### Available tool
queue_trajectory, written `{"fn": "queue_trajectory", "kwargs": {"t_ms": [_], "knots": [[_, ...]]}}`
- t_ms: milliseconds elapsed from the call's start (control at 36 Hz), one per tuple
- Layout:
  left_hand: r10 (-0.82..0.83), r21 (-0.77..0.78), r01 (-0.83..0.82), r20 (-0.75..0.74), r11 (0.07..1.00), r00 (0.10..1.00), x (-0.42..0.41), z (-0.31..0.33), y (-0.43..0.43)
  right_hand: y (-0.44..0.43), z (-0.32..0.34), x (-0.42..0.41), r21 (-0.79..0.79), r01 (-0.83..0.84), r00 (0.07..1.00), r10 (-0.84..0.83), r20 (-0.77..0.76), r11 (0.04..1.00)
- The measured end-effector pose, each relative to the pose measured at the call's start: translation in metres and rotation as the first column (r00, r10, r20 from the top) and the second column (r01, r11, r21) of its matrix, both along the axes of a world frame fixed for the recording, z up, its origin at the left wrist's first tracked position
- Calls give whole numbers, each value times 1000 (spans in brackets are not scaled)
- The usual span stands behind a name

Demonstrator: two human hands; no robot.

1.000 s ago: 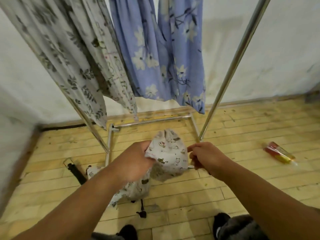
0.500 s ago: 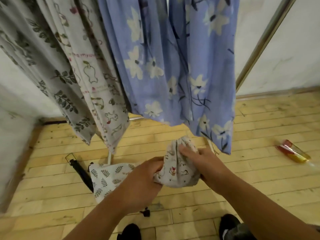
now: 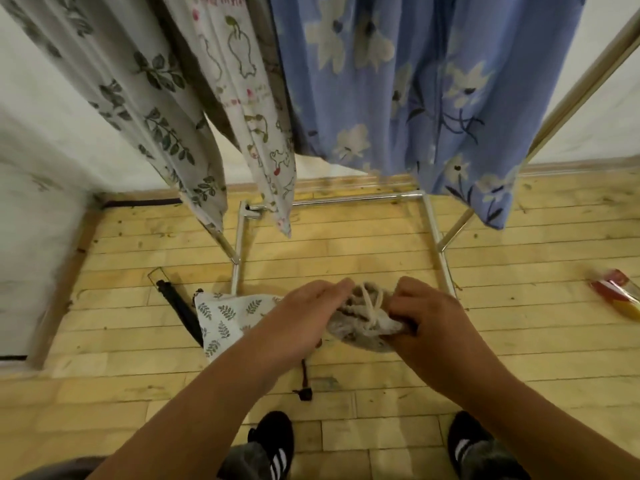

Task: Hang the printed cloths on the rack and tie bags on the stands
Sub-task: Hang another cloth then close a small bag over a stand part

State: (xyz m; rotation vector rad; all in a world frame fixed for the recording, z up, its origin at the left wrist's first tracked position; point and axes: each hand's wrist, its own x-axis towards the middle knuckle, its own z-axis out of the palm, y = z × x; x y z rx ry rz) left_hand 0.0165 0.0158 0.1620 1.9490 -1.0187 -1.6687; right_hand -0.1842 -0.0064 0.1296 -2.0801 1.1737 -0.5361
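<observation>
Both hands are out in front of me, forearms converging, knuckles up. My left hand [image 3: 304, 313] curls over the left side of a small grey printed drawstring bag [image 3: 360, 332]. My right hand [image 3: 426, 313] grips its right side, fingers bent under the fabric. The hands are near each other but not touching, each clamped on the bag. The bag is held in the air above the wooden floor [image 3: 346, 251], in front of the rack [image 3: 346, 199] base. Its mouth is gathered, with a pale cord [image 3: 369, 303] crossing it. Contents: cannot tell.

A leaf-print bag [image 3: 228, 317] lies on the floor, partly hidden by my left hand, with a black rod [image 3: 180, 306] at its left edge.

On the rack hang, left to right, a leaf-print cloth [image 3: 138, 81], a cartoon-print cloth [image 3: 242, 81] and a blue floral cloth [image 3: 415, 81]. A red and yellow packet [image 3: 620, 292] lies on the floor, far right.
</observation>
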Motion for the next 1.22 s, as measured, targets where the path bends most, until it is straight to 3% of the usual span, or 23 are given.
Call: {"fn": "queue_trajectory", "kwargs": {"t_ms": [139, 361, 556, 806, 972, 1111, 1222], "knots": [[-32, -72, 36, 55, 997, 998, -7, 1, -3, -1, 1, -1, -97, -27, 999, 26, -19, 995], [-23, -216, 37, 64, 976, 998, -5, 5, -8, -10, 3, -8, -12, 92, 992, -93, -83, 996], [-87, -194, 88, 14, 977, 996, -4, 7, -12, -14, 3, -12, 16, 164, 981, -161, -109, 986], [-174, -184, 192, 110, 964, 979, -4, 1, -13, -15, 7, -11, 16, 104, 985, -101, -140, 994], [-96, -210, 125, 145, 970, 985, -4, -3, -15, -14, 11, -11, 209, 7, 999, 3, -50, 978], [-8, -240, 29, 89, 970, 996, -6, -1, -16, -18, 15, -10, 375, 31, 998, -52, 46, 927], [21, -256, 0, 77, 967, 997, -6, 0, -16, -17, 20, -8, 336, 37, 999, -37, -5, 941]]}}
